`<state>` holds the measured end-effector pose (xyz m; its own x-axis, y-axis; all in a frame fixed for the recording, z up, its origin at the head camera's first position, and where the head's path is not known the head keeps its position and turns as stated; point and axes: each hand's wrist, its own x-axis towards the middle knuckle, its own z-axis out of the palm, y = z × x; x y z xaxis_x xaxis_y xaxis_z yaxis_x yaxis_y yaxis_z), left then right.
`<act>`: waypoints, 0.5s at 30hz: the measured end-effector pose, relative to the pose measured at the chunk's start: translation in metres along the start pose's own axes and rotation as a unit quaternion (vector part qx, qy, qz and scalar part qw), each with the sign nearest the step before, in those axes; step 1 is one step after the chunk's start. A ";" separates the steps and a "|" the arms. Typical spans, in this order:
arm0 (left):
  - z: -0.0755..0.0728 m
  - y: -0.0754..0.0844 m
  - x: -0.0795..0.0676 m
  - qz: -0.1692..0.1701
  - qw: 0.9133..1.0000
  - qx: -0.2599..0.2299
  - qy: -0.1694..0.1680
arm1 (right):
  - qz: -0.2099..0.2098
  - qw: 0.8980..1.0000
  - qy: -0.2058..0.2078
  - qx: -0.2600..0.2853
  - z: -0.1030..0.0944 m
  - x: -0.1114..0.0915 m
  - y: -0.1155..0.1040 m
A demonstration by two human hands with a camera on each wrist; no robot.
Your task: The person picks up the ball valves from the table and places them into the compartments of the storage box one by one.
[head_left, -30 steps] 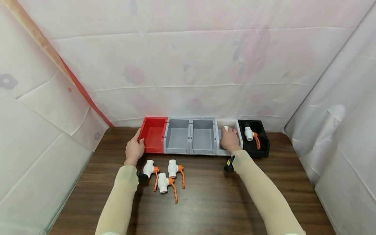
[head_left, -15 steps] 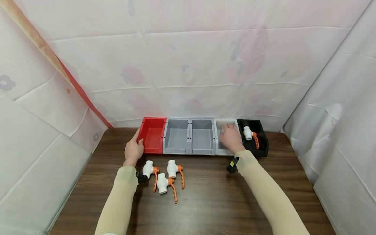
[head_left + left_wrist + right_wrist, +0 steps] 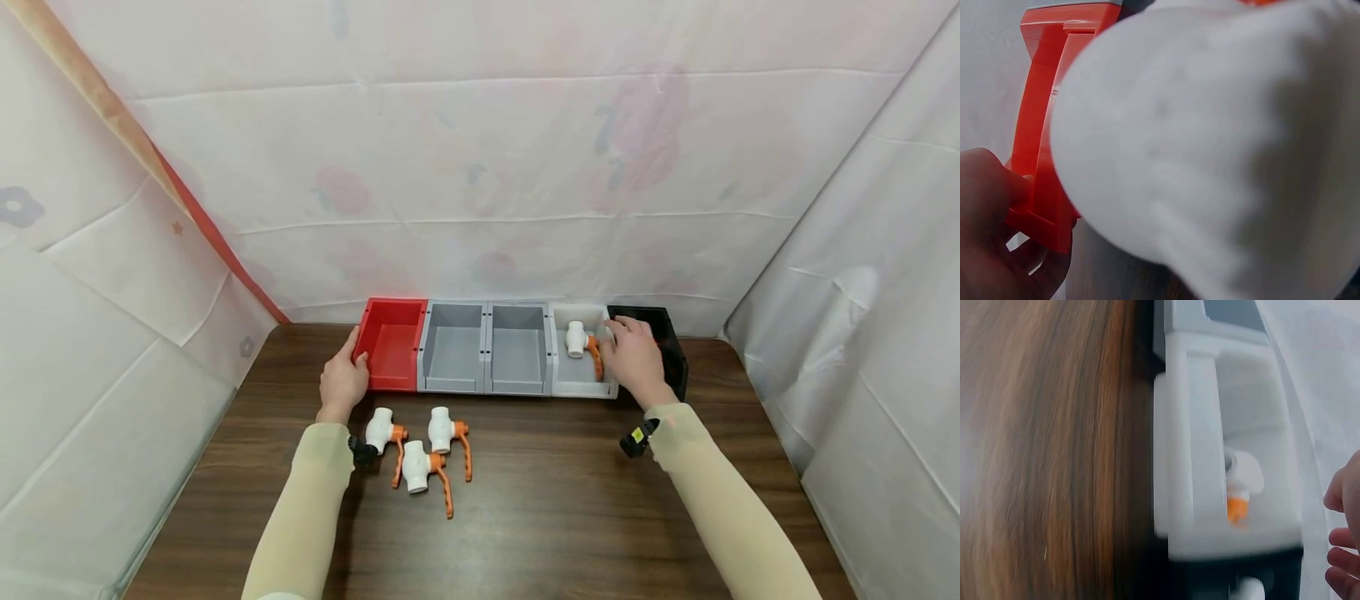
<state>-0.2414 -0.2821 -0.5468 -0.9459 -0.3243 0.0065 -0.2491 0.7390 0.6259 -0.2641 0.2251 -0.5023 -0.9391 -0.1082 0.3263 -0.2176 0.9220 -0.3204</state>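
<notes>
With my left hand (image 3: pixel 343 385) I grip the outer wall of the red bin (image 3: pixel 393 342). In the left wrist view the thumb lies over the bin's edge and the fingers are on the outside. My right hand (image 3: pixel 636 358) is over the black bin (image 3: pixel 677 367), with loosely bent fingers and nothing held. It hides most of that bin. A ball valve (image 3: pixel 576 340) with a white body and orange lever lies in the white bin (image 3: pixel 564 385). In the right wrist view the white end of another valve (image 3: pixel 1250 590) shows in the black bin.
Two grey bins (image 3: pixel 453 343) stand in the row between the red and white ones. Several more ball valves (image 3: pixel 416 467) lie on the wooden table (image 3: pixel 540 500) in front, near my left wrist. A patterned cloth (image 3: pixel 480 167) hangs behind the row.
My right hand has let go of the valve in the white bin and moved right, over the black bin. My left hand stays on the red bin.
</notes>
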 end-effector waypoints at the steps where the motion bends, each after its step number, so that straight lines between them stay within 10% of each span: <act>1: 0.000 0.000 0.000 0.003 1.000 0.000 0.000 | 0.004 1.000 0.008 0.004 -0.003 -0.003 0.005; 15: -0.003 0.004 -0.001 -0.001 1.000 -0.004 -0.010 | 0.041 0.995 0.091 0.008 -0.016 -0.038 0.064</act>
<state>-0.2410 -0.2804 -0.5416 -0.9498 -0.3126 -0.0104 -0.2485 0.7337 0.6324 -0.2378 0.2946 -0.5212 -0.8901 0.0368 0.4543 -0.1487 0.9187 -0.3659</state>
